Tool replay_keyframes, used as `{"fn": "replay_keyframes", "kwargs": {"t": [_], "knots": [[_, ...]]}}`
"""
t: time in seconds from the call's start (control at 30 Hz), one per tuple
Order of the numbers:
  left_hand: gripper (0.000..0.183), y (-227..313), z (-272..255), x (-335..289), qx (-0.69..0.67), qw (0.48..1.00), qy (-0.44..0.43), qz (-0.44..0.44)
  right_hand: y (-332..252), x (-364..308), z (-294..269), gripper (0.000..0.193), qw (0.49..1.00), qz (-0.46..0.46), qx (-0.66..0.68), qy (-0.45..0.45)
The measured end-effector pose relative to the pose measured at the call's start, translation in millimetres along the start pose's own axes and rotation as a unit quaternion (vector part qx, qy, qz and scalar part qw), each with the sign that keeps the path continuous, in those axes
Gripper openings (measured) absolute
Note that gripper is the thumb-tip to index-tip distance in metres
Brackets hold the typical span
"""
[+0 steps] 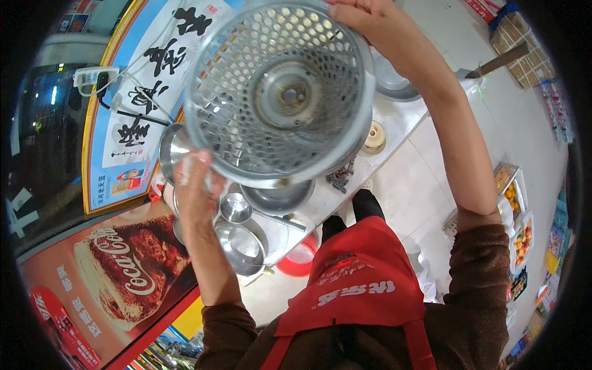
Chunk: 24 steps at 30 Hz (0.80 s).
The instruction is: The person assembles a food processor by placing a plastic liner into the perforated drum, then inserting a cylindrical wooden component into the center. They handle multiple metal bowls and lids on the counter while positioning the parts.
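Note:
A large perforated metal drum (216, 92), round with a thick rim and a ring-shaped hub at its centre, is held up in front of me, tilted so its inside faces me. My right hand (373, 15) is closed over the rim at the upper right. At the lower left, my left hand (198, 185) grips the rim, its fingers partly blurred. Something whitish shows by those fingers, too smeared to name. Below the drum, a wide metal bowl (280, 198) sits partly hidden on the white table (398, 132).
Several metal bowls stand close by, including a small bowl (236, 208) and a larger pan (239, 246). A red basin (297, 259) is under the table edge. A power strip (95, 77) with cables hangs at left. Fruit trays (523, 237) stand at right.

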<state>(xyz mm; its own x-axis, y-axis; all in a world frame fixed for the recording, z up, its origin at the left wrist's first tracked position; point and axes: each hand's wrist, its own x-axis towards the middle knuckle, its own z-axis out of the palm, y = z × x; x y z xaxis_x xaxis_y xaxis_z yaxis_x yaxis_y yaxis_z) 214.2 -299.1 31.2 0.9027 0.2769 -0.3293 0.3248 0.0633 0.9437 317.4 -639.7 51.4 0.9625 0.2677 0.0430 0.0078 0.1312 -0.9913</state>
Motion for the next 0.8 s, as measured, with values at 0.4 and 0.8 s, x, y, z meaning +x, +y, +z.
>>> {"fn": "replay_keyframes", "kwargs": {"t": [0.4,0.8], "knots": [[0.025,-85.3,21.4,-65.4,-0.021,0.956,-0.255,-0.146,53.3,61.4,-8.0,0.031,0.951,-0.14,-0.223,-0.163],[0.023,-71.1,28.9,-61.0,0.131,0.934,-0.321,-0.083,78.5,77.5,-8.3,0.027,0.921,-0.23,-0.302,-0.091]]}}
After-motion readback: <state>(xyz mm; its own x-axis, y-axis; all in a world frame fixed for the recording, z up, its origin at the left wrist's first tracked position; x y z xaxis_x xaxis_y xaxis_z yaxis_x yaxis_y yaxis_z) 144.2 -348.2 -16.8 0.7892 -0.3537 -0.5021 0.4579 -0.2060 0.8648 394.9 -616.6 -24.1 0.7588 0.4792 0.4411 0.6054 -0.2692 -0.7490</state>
